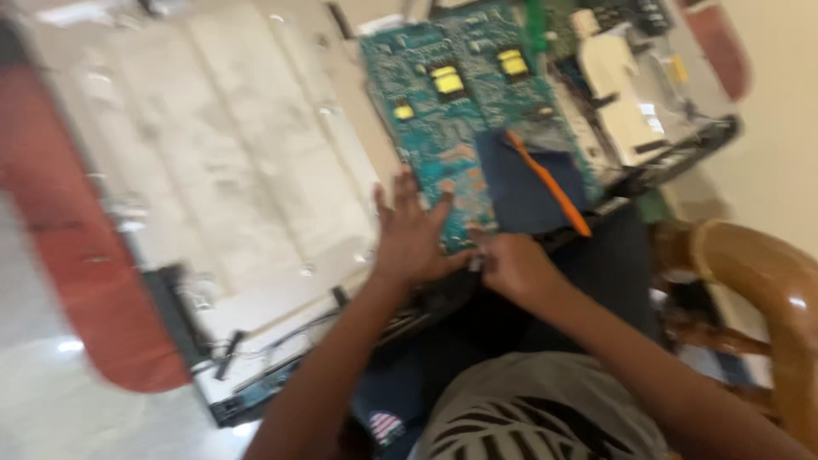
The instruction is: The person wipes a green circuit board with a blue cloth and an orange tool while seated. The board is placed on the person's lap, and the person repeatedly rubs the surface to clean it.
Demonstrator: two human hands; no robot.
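Centre frame, and it's all blurred by motion: a large flat metal chassis (256,170) lies open like a tray, running from the upper left down to the lower middle. Its pale inner panel takes up the left half, and a teal circuit board (456,111) sits in the upper middle part of it. On that board, 3 yellow-topped components (447,81) show near its top, and a dark blue square patch (528,183) covers its lower right corner. An orange stick-like tool (550,183) lies diagonally across the patch. Right of the board, white blocky parts (618,85) fill the upper right of the chassis.

Now the hands. Left hand (413,238) is spread wide, fingers fanned and flat, palm pressing on the board's lower edge, nothing gripped. Right hand (511,264) is just beside it, almost touching, fingers curled in at the board's bottom corner; whether it pinches anything, I cannot tell through the blur. Both forearms come up from the lower middle of the frame. A wooden chair arm (767,290) curves at the right edge, and red shapes (68,255) sweep the left.
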